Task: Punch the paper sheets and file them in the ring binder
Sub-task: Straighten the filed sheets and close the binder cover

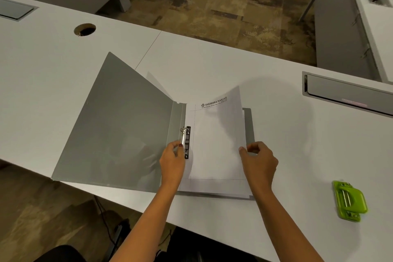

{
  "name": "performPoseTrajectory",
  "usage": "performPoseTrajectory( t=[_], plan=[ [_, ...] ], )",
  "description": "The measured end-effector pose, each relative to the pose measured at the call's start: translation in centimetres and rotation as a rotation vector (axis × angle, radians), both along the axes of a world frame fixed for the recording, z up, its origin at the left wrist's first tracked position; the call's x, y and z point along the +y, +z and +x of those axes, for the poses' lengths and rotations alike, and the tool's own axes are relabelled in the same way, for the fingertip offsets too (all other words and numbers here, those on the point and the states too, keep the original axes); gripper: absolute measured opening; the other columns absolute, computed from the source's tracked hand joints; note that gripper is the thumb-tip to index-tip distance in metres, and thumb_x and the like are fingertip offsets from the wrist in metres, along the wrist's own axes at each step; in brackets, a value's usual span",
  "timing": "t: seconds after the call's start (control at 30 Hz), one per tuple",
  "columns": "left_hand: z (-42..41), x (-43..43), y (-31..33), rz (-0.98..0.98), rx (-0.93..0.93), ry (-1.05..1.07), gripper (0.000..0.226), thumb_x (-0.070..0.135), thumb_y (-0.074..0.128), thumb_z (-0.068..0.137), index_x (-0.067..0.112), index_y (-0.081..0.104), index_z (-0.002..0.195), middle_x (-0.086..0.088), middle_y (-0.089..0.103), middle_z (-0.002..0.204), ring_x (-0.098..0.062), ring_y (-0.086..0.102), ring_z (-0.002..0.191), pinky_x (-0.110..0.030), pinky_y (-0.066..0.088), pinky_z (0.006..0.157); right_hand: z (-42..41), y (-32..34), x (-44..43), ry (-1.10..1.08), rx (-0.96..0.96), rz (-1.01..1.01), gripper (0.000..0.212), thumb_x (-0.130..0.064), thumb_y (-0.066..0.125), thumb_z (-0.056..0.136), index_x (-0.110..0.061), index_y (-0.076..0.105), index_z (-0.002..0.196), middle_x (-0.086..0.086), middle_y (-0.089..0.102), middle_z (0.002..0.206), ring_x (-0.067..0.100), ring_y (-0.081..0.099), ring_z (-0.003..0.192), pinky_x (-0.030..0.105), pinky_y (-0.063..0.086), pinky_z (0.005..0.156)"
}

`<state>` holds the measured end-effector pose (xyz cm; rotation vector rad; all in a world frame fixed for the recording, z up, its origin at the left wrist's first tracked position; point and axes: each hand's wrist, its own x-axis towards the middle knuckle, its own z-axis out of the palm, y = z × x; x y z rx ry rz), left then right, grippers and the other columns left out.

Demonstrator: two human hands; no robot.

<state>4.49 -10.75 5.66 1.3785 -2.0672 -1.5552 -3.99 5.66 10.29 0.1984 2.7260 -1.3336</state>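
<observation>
Ring binder (119,125) lies open at the near edge of the white desk (212,59), its grey left cover spread to the left. Paper sheets (217,185) rest in the right half, beside the ring mechanism (188,134) at the spine. Top sheet (219,134) bows upward, letterhead at its far end.

Left hand (172,161): fingers curled at the ring mechanism, apparently pinching its metal bar; contact partly hidden. Right hand (258,159): thumb and fingers pinch the top sheet's right edge.

Green hole punch (348,200) sits near right, well apart from the binder. Cable hole (85,29) far left; grey cable flap (348,93) far right.
</observation>
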Motion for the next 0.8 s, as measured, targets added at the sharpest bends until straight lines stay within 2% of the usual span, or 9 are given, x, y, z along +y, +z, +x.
performPoseTrajectory(
  t=[0.13, 0.23, 0.27, 0.37, 0.47, 0.6, 0.63, 0.73, 0.8],
  plan=[
    [-0.3, -0.5, 1.9, 0.118, 0.059, -0.064, 0.026, 0.028, 0.047, 0.097, 0.022, 0.058, 0.119, 0.007, 0.060, 0.114, -0.005, 0.058, 0.094, -0.008, 0.044, 0.066, 1.1, 2.5, -2.0, 0.119, -0.056, -0.155, 0.015, -0.022, 0.071, 0.082, -0.023, 0.059, 0.090, -0.009, 0.062, 0.082, 0.002, 0.058, 0.072, 0.006, 0.039, 0.058],
    [-0.7, -1.2, 4.5, 0.209, 0.102, -0.150, 0.030, 0.034, 0.046, 0.097, 0.024, 0.059, 0.121, 0.005, 0.064, 0.117, -0.012, 0.062, 0.104, -0.028, 0.053, 0.087, 2.0, 3.6, -4.0, 0.228, -0.112, -0.232, 0.023, -0.025, 0.073, 0.081, -0.028, 0.055, 0.096, -0.017, 0.057, 0.083, -0.006, 0.057, 0.069, 0.003, 0.042, 0.056],
    [-0.8, -1.4, 5.4, 0.251, 0.131, -0.165, 0.030, 0.036, 0.046, 0.096, 0.024, 0.061, 0.119, 0.005, 0.066, 0.114, -0.013, 0.064, 0.103, -0.032, 0.054, 0.087, 2.2, 3.8, -4.7, 0.266, -0.124, -0.255, 0.024, -0.026, 0.073, 0.081, -0.028, 0.055, 0.097, -0.016, 0.058, 0.086, -0.006, 0.057, 0.069, 0.001, 0.042, 0.056],
    [-1.0, -2.1, 8.0, 0.383, 0.205, -0.154, 0.023, 0.046, 0.050, 0.092, 0.031, 0.065, 0.101, 0.011, 0.073, 0.094, -0.011, 0.071, 0.085, -0.026, 0.058, 0.065, 3.1, 4.1, -6.5, 0.380, -0.173, -0.311, 0.027, -0.025, 0.071, 0.082, -0.032, 0.052, 0.099, -0.014, 0.058, 0.094, -0.008, 0.056, 0.068, -0.003, 0.041, 0.052],
    [-1.0, -2.9, 9.4, 0.311, 0.113, -0.166, 0.031, 0.052, 0.057, 0.085, 0.028, 0.065, 0.103, 0.006, 0.071, 0.095, -0.017, 0.070, 0.087, -0.032, 0.058, 0.069, 3.9, 3.8, -7.8, 0.475, -0.186, -0.350, 0.026, -0.023, 0.070, 0.083, -0.031, 0.054, 0.102, -0.013, 0.061, 0.096, -0.008, 0.057, 0.072, -0.003, 0.044, 0.061],
    [-0.9, -3.8, 9.3, 0.094, -0.002, -0.182, 0.022, 0.022, 0.062, 0.087, 0.013, 0.066, 0.106, -0.008, 0.072, 0.097, -0.023, 0.068, 0.086, -0.038, 0.057, 0.076, 4.7, 3.1, -8.3, 0.622, -0.258, -0.396, 0.020, -0.028, 0.066, 0.086, -0.026, 0.061, 0.105, -0.008, 0.069, 0.105, 0.001, 0.064, 0.088, 0.019, 0.054, 0.087],
    [-0.8, -4.1, 9.3, 0.050, -0.029, -0.189, 0.020, 0.015, 0.059, 0.088, 0.009, 0.067, 0.105, -0.012, 0.072, 0.098, -0.026, 0.067, 0.086, -0.038, 0.055, 0.075, 4.7, 2.8, -8.0, 0.631, -0.276, -0.418, 0.016, -0.030, 0.065, 0.086, -0.028, 0.062, 0.102, -0.010, 0.069, 0.103, 0.003, 0.066, 0.092, 0.019, 0.054, 0.087],
    [-0.2, -5.5, 8.9, 0.021, -0.077, -0.152, 0.019, 0.009, 0.057, 0.088, 0.005, 0.068, 0.103, -0.016, 0.071, 0.099, -0.035, 0.066, 0.091, -0.045, 0.054, 0.084, 3.8, 1.4, -5.9, 0.516, -0.231, -0.364, 0.010, -0.030, 0.066, 0.086, -0.030, 0.063, 0.095, -0.017, 0.066, 0.093, -0.003, 0.063, 0.086, 0.000, 0.046, 0.071],
    [0.2, -6.4, 8.8, 0.042, -0.099, -0.129, 0.019, 0.009, 0.059, 0.088, 0.003, 0.068, 0.104, -0.016, 0.071, 0.096, -0.035, 0.066, 0.087, -0.042, 0.052, 0.082, 2.9, -0.1, -3.9, 0.355, -0.194, -0.228, 0.013, -0.022, 0.065, 0.087, -0.020, 0.064, 0.100, -0.008, 0.067, 0.096, -0.001, 0.062, 0.082, -0.003, 0.042, 0.062]
  ],
)
